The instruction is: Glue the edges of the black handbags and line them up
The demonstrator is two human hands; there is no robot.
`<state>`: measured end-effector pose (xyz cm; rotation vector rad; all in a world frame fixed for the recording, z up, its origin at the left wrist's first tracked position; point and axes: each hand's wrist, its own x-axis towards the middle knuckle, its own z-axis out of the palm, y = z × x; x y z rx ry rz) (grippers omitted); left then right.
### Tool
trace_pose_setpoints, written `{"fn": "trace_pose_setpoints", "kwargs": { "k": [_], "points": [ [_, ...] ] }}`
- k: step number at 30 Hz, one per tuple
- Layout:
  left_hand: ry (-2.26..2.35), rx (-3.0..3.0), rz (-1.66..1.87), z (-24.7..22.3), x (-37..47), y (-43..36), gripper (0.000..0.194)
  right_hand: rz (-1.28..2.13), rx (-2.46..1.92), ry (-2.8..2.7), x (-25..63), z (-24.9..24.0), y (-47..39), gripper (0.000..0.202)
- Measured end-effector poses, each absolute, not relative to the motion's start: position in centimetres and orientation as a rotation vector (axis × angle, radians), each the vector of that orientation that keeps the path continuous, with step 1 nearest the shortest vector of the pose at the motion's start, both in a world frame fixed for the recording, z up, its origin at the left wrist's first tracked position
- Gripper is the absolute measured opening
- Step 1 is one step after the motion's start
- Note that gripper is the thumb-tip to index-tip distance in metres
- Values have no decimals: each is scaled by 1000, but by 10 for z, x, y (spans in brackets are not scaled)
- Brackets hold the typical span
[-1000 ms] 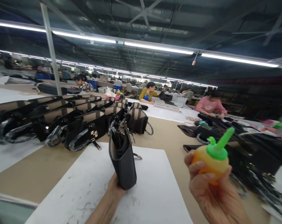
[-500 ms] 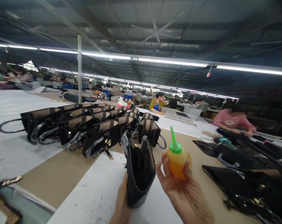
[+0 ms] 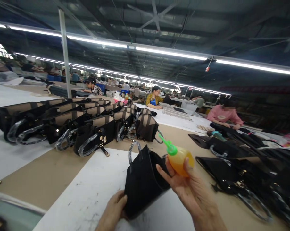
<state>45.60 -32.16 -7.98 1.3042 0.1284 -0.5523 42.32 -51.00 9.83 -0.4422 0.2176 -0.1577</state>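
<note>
The right hand is wrapped around an orange bottle, fingers curled on its round body. The bottle's long axis leans up and to the left, so its green nozzle points toward the open top of the black bag and sits just above the bag's right edge. The bag lies immediately left of the bottle, tilted, its mouth toward the far right and its base toward the near left. The left hand holds that near lower corner, fingers pressed against the bag's side; the thumb is hidden, so how firm this grip is I cannot tell. The right hand is the nearer one to the bag's mouth.

Bag and hands are over a white sheet lying on the tan desk. On the far left, a row of finished bags with wrapped handles stands in a line. To the right lie dark bag parts in a loose heap. Farther off, other people sit at other desks, one in a pink top, one in yellow, under long strip lights in a large workshop hall.
</note>
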Motion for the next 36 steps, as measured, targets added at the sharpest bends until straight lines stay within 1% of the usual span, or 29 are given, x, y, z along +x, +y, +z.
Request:
{"fn": "trace_pose_setpoints", "kwargs": {
  "k": [1,2,4,5,7,8,9,11,13,15,17,20,22,24,26,27,29,31,33,36],
  "points": [
    [57,1415,-638,-74,454,-310,15,-143,-439,225,421,97,-512,33],
    [4,1537,-698,-65,454,-300,16,-134,-429,232,419,96,-512,32],
    [-61,1787,-673,-35,457,-285,21,-128,-401,240,417,95,-510,32],
    [-99,1901,-498,-15,462,-282,19,-130,-388,244,416,95,-509,33],
    [-239,1982,-19,27,478,-287,19,-130,-378,244,416,96,-504,34],
    [-329,1954,144,48,488,-295,21,-125,-382,239,416,96,-502,34],
    [-484,1899,227,66,499,-307,23,-121,-392,232,416,97,-500,33],
    [-784,1796,137,94,524,-334,33,-119,-417,218,415,98,-497,32],
    [-960,1795,-152,110,547,-360,43,-132,-427,216,414,98,-497,34],
    [-1114,1906,-441,118,563,-378,41,-147,-425,231,413,98,-499,37],
    [-1213,2122,-555,122,569,-385,28,-157,-427,246,412,98,-502,39],
    [-1296,2440,-505,132,559,-374,13,-172,-455,257,412,98,-508,40],
    [-1326,2559,-503,140,544,-361,13,-179,-469,267,413,98,-511,42],
    [-1305,2625,-497,146,526,-346,17,-168,-481,259,416,99,-511,40],
    [-1259,2628,-461,148,509,-331,22,-146,-485,228,418,99,-508,35],
    [-1210,2620,-501,148,501,-323,23,-138,-489,208,419,99,-505,32],
    [-1010,2589,-685,145,488,-307,21,-115,-504,178,421,99,-497,29],
    [-758,2546,-825,138,481,-288,15,-74,-528,161,423,99,-487,30],
    [-604,2529,-791,129,481,-266,11,-28,-549,146,425,99,-476,34],
    [-532,2618,-684,111,485,-227,10,9,-597,104,429,99,-463,36]
  ]
}}
